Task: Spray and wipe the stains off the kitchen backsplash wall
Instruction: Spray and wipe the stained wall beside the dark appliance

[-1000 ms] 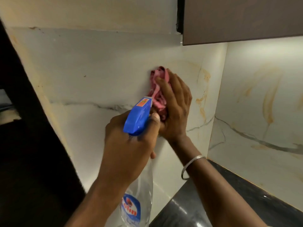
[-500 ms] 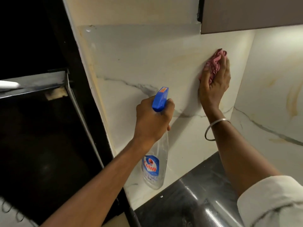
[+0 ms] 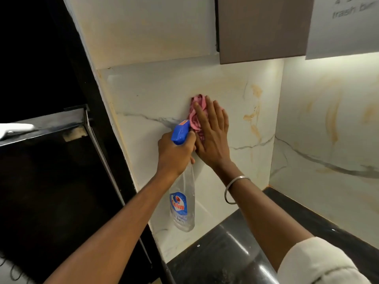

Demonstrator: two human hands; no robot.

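Head view is looking forward and down into a kitchen corner, where the backsplash wall (image 3: 155, 95), a pale marble-look slab, is meeting a second slab on the right. The left hand (image 3: 174, 153) is gripping the spray bottle (image 3: 183, 201) by its neck, with the fingers curled round it just under the blue trigger head (image 3: 180, 132). The clear body with its blue label is hanging below the fist, close in front of the wall, and the nozzle is pointing up toward the wall.

The right hand (image 3: 214, 138) is lying flat with its fingers straight and slightly spread, pressing the pink cloth (image 3: 194, 115) against the wall. The bunched cloth is showing above and to the left of the fingers, and its lower part is sitting just behind the trigger head. The two hands are meeting closely at the thumb side, though whether they are touching I cannot tell.

Orange-brown stains (image 3: 254, 117) are running down the wall to the right of the right hand, apart from the cloth, and more streaks are showing on the right-hand slab. A metal bangle (image 3: 233, 190) is circling the right wrist, and a pale sleeve (image 3: 320, 263) is covering the near part of that arm. A dark glossy countertop (image 3: 225, 253) is lying below the wall, and a brown cabinet (image 3: 260, 27) is hanging above it. A shiny metal ledge (image 3: 45, 128) is crossing the dark area on the left.
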